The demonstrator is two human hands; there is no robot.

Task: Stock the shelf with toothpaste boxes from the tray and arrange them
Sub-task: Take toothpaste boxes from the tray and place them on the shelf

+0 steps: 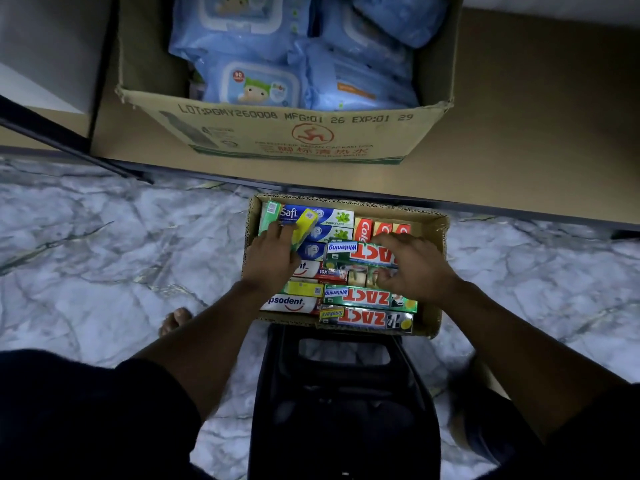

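Grips with the right hand (pixel 412 268) a green cardboard toothpaste box (pixel 360 252) in the brown cardboard tray (pixel 434 221), long axis lying crosswise under the palm. Rests the left hand (pixel 273 252) on a yellow-green box (pixel 306 223); cannot tell whether grasped.

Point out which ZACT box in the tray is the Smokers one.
The grey ZACT box along the tray's near edge; the other two are green and marked Whitening.

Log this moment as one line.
phase: picking | left hand: grips yellow box | right hand: grips top ZACT Whitening box | tray: on black stool, mostly full | shelf: only wipes carton visible
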